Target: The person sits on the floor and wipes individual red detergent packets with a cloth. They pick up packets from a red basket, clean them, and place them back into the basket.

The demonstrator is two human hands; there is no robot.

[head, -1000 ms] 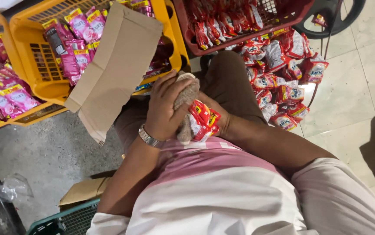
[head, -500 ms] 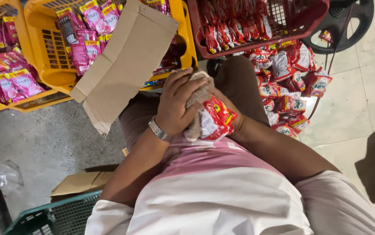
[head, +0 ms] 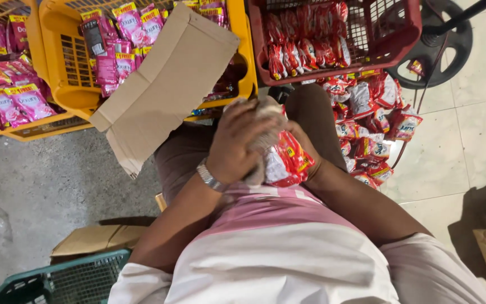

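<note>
Both hands clenched on a stack of red sachets [head: 288, 163] over the lap, left hand [head: 242, 141] on top, right hand [head: 302, 147] underneath; red crate [head: 406, 34] part-filled, loose red packets [head: 375, 121] on floor unsorted.

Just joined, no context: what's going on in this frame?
A seated person holds a stack of small red foil sachets in their lap, left hand over the top, right hand underneath. More red sachets lie in a loose pile on the floor and in a red plastic crate. Yellow plastic crates hold pink sachets; a flat brown cardboard sheet leans on one.
</note>
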